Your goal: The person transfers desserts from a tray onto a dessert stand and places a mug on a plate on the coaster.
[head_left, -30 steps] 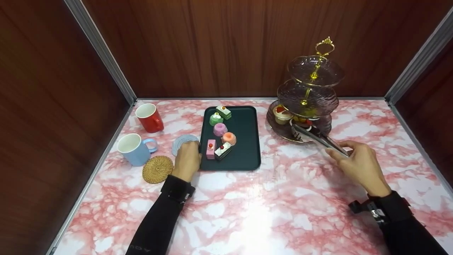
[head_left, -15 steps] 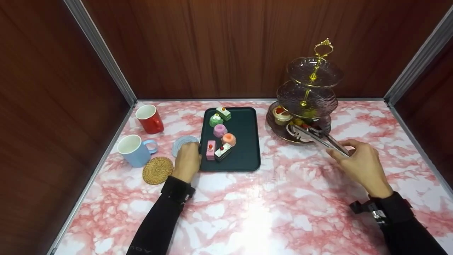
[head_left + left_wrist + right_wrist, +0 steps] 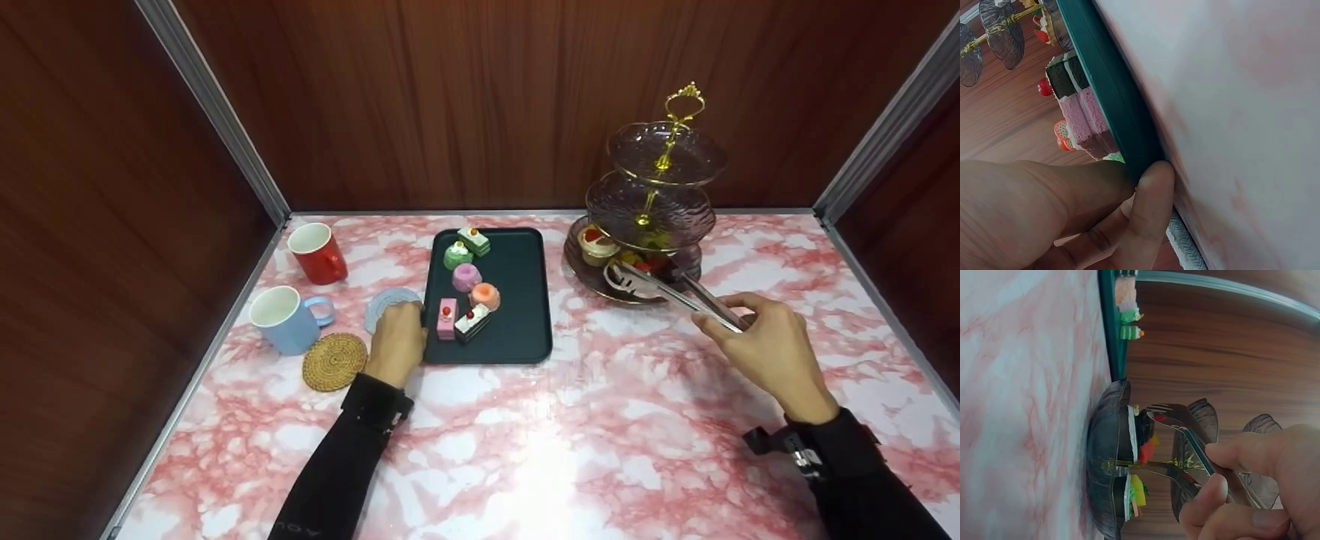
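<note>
In the head view my left hand (image 3: 397, 341) is at the left edge of a dark green tray (image 3: 525, 292); the left wrist view shows thumb and fingers pinching the tray's rim (image 3: 1123, 107). Several small toy cakes lie on that tray, among them a pink square cake (image 3: 447, 319) and an orange ring cake (image 3: 484, 295). My right hand (image 3: 769, 349) holds metal serving tongs (image 3: 679, 295), whose ends reach over the lowest plate of a three-tier stand (image 3: 615, 214). Their arms are spread near fruit-topped tarts (image 3: 1137, 492). A strawberry-topped cupcake (image 3: 598, 247) sits on the same plate.
At the left stand a red mug (image 3: 319, 255) and a light blue mug (image 3: 285, 322). Nearby lie a woven tan coaster (image 3: 335, 362) and a pale blue coaster (image 3: 386, 300), partly behind my left hand. Wooden panels (image 3: 450, 105) close in the back and sides.
The tongs' ends have shifted slightly left over the lowest plate and spread wider. My left hand stays on the tray, and the cakes have not moved.
</note>
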The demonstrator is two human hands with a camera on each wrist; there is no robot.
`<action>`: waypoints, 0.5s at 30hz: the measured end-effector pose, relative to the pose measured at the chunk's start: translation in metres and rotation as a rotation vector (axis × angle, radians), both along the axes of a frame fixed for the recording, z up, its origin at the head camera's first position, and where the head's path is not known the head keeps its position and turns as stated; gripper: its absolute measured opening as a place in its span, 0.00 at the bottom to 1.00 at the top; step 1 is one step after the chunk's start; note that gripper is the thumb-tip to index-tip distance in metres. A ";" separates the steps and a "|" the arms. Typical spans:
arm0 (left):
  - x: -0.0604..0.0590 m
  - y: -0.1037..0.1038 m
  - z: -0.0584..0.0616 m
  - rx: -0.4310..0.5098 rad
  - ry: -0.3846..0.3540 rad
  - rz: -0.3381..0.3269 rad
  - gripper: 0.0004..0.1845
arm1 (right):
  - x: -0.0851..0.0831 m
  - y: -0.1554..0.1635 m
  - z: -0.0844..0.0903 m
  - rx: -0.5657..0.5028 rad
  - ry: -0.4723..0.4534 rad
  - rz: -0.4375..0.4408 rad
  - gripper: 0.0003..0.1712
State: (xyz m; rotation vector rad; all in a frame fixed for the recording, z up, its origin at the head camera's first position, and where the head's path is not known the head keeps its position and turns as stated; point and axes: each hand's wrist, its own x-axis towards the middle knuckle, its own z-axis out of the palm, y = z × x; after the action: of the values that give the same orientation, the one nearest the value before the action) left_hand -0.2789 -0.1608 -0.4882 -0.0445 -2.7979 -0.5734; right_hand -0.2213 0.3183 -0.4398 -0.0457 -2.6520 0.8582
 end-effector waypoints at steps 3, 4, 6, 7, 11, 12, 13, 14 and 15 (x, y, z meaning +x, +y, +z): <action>0.000 0.000 0.000 0.008 -0.003 0.003 0.07 | 0.001 -0.002 0.002 0.008 0.019 0.000 0.27; 0.000 0.000 0.000 0.010 -0.002 0.003 0.07 | 0.002 -0.003 0.002 0.010 0.024 0.002 0.27; 0.000 0.000 -0.001 0.013 0.002 0.001 0.08 | 0.003 -0.004 0.002 0.012 0.032 0.010 0.27; 0.000 0.000 -0.001 0.014 0.003 0.004 0.08 | 0.003 -0.005 0.002 0.011 0.031 0.012 0.27; 0.001 0.000 -0.001 0.015 0.010 0.003 0.10 | 0.005 -0.007 0.002 0.007 0.027 0.024 0.26; 0.001 0.000 -0.001 0.015 0.009 0.006 0.10 | 0.005 -0.008 0.002 0.006 0.027 0.024 0.26; 0.001 0.000 -0.001 0.015 0.010 0.004 0.10 | 0.006 -0.008 0.002 0.009 0.029 0.023 0.26; 0.001 0.000 -0.001 0.016 0.011 0.003 0.10 | 0.006 -0.009 0.002 0.016 0.034 0.024 0.26; 0.001 0.000 -0.001 0.015 0.012 0.003 0.10 | 0.007 -0.009 0.002 0.024 0.038 0.024 0.26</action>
State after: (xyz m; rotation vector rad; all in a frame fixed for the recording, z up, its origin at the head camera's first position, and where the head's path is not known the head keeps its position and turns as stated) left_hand -0.2778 -0.1603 -0.4891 -0.0407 -2.7818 -0.5921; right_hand -0.2146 0.3091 -0.4373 0.0088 -2.6318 0.8262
